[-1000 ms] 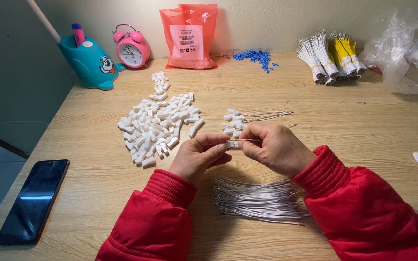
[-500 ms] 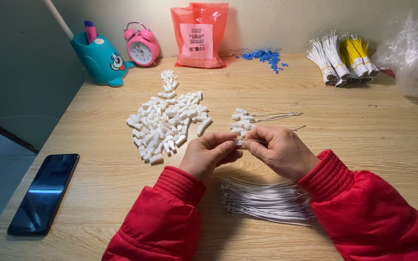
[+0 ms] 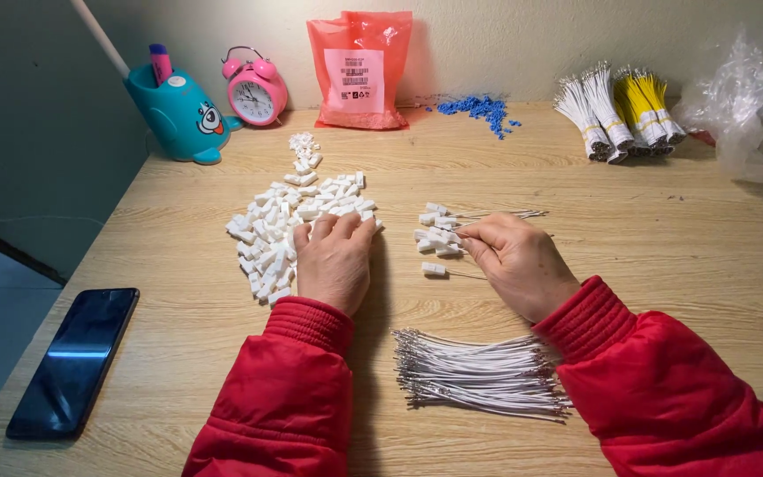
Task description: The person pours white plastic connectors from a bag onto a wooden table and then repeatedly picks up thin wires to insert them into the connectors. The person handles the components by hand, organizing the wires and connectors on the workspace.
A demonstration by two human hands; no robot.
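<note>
Left hand [image 3: 336, 261] flat, fingers spread open on white connector pile [image 3: 289, 225] mid-counter; right hand [image 3: 518, 263] fingers pinching wired connectors [image 3: 439, 234]; wire bundle [image 3: 479, 375] near front edge.

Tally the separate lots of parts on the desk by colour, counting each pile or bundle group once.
White connector heaps: 1
White finished pieces: 1
White wire bundles: 2
Yellow wire bundles: 1
Blue bits: 1
Total: 6
</note>
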